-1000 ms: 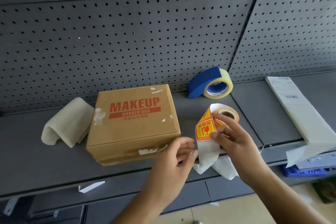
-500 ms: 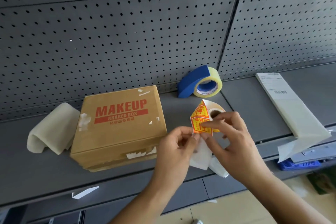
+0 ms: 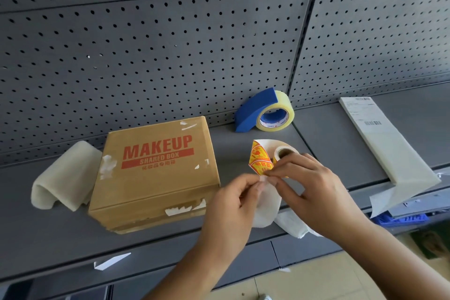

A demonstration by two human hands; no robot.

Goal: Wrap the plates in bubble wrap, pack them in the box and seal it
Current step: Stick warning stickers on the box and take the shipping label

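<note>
A grey pegboard wall (image 3: 170,44) stood behind a grey metal shelf (image 3: 48,238). At the far left of the shelf lay a folded sheet of pale foam (image 3: 63,178), touching the left side of a shut cardboard box (image 3: 155,182) printed MAKEUP in red, with bits of torn white tape on its top and near face. Just right of the box's near corner, the left hand (image 3: 231,207) had a narrow grip, thumb and forefinger pinching the top of a white backing strip (image 3: 266,212) that hung down over the shelf edge. Above it was a roll of stickers (image 3: 285,152) with a yellow-and-red sticker (image 3: 259,161) curling off. The right hand (image 3: 316,192) pinched the lower edge of that sticker, fingertips nearly meeting the left hand's. Farther back, against the wall, sat a blue tape dispenser (image 3: 263,114) with clear tape. At the far right lay a long stack of white sheets (image 3: 389,143).
</note>
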